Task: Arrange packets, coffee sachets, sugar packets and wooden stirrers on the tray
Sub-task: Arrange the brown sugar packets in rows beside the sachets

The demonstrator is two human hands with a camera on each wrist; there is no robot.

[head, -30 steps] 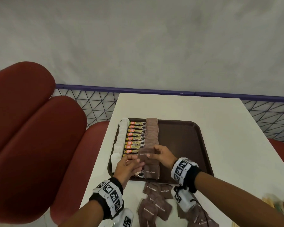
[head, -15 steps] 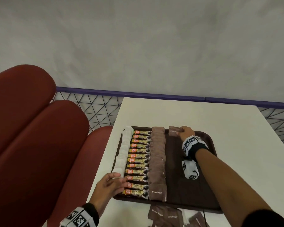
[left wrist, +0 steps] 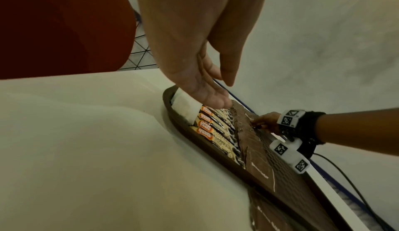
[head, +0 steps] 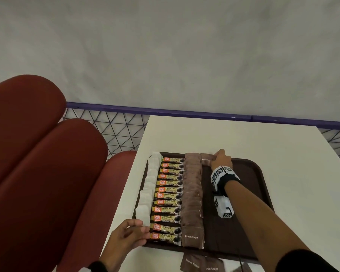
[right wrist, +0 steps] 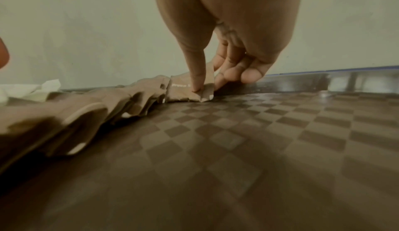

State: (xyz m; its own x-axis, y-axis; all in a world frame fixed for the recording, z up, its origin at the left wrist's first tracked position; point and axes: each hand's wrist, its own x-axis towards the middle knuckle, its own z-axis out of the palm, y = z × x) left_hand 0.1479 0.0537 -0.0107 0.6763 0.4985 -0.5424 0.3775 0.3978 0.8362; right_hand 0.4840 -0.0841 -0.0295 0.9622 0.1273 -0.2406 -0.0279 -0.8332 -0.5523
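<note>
The brown tray (head: 243,193) carries a column of white packets (head: 149,185), a column of coffee sachets (head: 169,195) and a column of brown sugar packets (head: 191,195). At the tray's far edge, right of that column, my right hand (head: 214,160) pinches one brown sugar packet (head: 205,161). The right wrist view shows the thumb on top of this packet (right wrist: 181,89) and the fingers behind it, low over the tray floor (right wrist: 259,140). My left hand (head: 139,232) lies relaxed at the near left corner, fingertips at the nearest sachets. It holds nothing.
Loose brown sugar packets (head: 192,263) lie on the white table (head: 243,138) just before the tray's near edge. The tray's right half is bare. Red padded seats (head: 37,163) stand to the left, and a purple rail with wire mesh (head: 165,110) lies beyond the table.
My right hand carried a brown sugar packet from the near end of the tray to its far edge. My left hand let go and drew back to the near left corner.
</note>
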